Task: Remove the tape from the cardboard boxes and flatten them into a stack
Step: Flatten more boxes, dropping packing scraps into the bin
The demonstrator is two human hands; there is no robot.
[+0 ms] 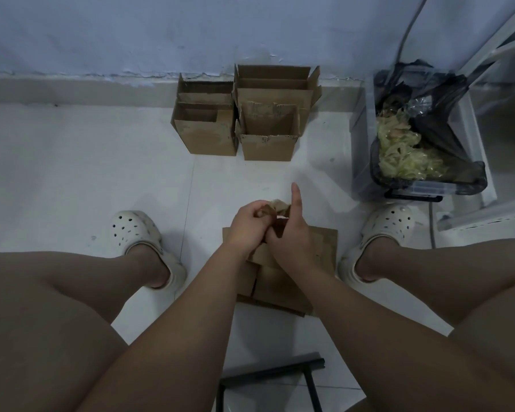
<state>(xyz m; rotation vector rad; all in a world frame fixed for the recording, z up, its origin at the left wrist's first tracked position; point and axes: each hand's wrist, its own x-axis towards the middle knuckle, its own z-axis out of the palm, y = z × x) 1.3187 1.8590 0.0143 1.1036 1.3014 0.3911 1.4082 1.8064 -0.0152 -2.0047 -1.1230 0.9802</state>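
White floor tiles [72, 173] run up to a pale blue wall [191, 31] with a chipped strip along its foot. Against that wall stand two groups of open cardboard boxes [268, 135], flaps up, nested one behind another; the left group [205, 126] touches the right one. Bare tile lies open to the left of them and between them and the person's hands. On the right, a clear plastic bin [422, 185] lined with a black bag [446, 120] holds a heap of crumpled yellowish tape [399, 153], and a white frame [488, 55] closes that side. A grey cable [408, 34] hangs down the wall toward the bin.

The person sits with bare knees spread, a white perforated clog on each foot: left clog [137, 233], right clog [384, 227]. Between the feet lies a stack of flattened cardboard [283, 281], brown, its panels overlapping and its near edge slightly ragged. A dark metal stool frame [280, 373] shows at the bottom edge.

Both hands meet just above the far end of the stack. The left hand [247, 224] is curled into a fist around a wad of brownish tape [277, 208]. The right hand [292, 236] pinches the same wad from the other side, its index finger sticking straight up and away. The wad looks creased and bunched, with torn paper fibres clinging to it. Whether it still adheres to the cardboard below cannot be told.
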